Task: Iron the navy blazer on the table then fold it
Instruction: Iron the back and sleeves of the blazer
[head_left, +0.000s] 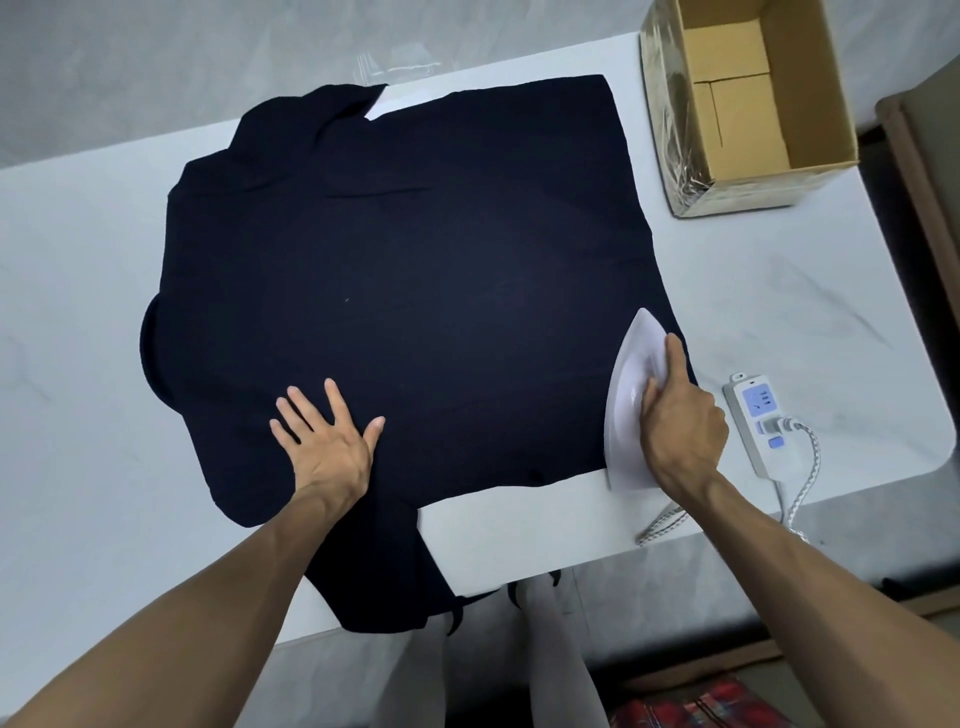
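The navy blazer (405, 291) lies spread flat on the white worktop (78, 312) and fills the centre of the frame. Its collar end points toward the left of the frame and its straight hem toward the right. One dark portion of the garment hangs over the near worktop edge at the lower centre. The left hand (324, 441) rests palm down on the fabric at the lower centre-left, with its fingers straight and spread, gripping nothing. The right hand (680, 415) has its fingers curled around the handle of a white iron (626, 431). The iron sits on the lower right corner of the blazer with its tip pointing toward the top of the frame and its heel overlapping bare worktop. A braided cord (662, 525) emerges below the right wrist at the near worktop edge. A white power strip (763, 426) lies on the worktop just right of the iron, with a plug (779, 425) inserted in it. An open cardboard box (748, 104), its outside covered in clear film, stands at the upper right corner of the worktop, well apart from the blazer. A clear plastic bag (395, 67) lies past the top edge of the blazer. Red plaid fabric (701, 701) shows at the bottom right, below worktop level.
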